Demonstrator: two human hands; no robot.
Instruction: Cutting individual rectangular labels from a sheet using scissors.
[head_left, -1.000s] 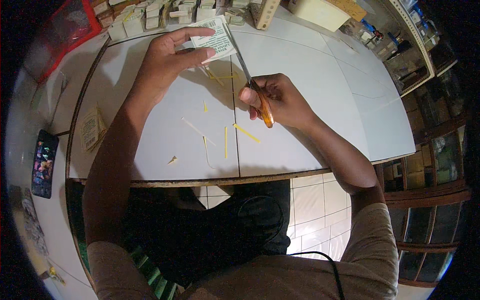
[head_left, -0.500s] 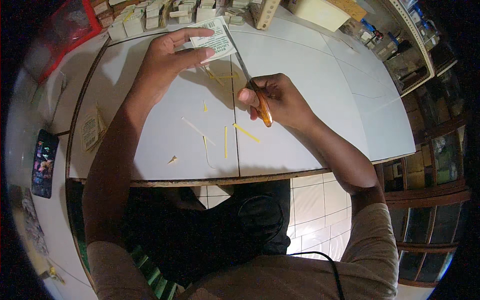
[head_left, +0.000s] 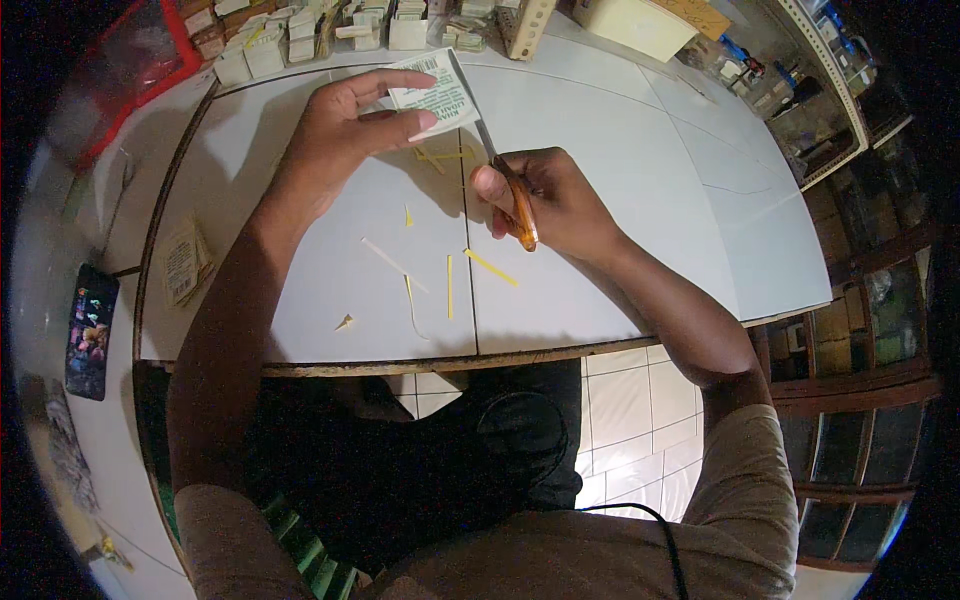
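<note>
Above the far middle of the white table, my left hand [head_left: 352,122] pinches a printed paper label [head_left: 452,108] by its left side, between thumb and fingers. The label is white with green print. My right hand [head_left: 548,200] is closed around the orange handles of a pair of scissors [head_left: 523,215]. Their blades [head_left: 484,130] point up and away along the label's right edge and look nearly closed. Thin yellow paper strips [head_left: 450,287] and small scraps [head_left: 408,216] lie on the table below the hands.
A small stack of labels [head_left: 183,265] lies at the table's left side, with a phone [head_left: 90,330] beyond it. Boxes of stacked labels [head_left: 265,50] line the far edge. A perforated metal shelf post [head_left: 530,28] stands at the back, and a white container [head_left: 640,30] is beside it.
The label and my left hand have shifted slightly nearer and to the right. My right hand has moved a little left with the scissors, whose blades stay along the label's edge.
</note>
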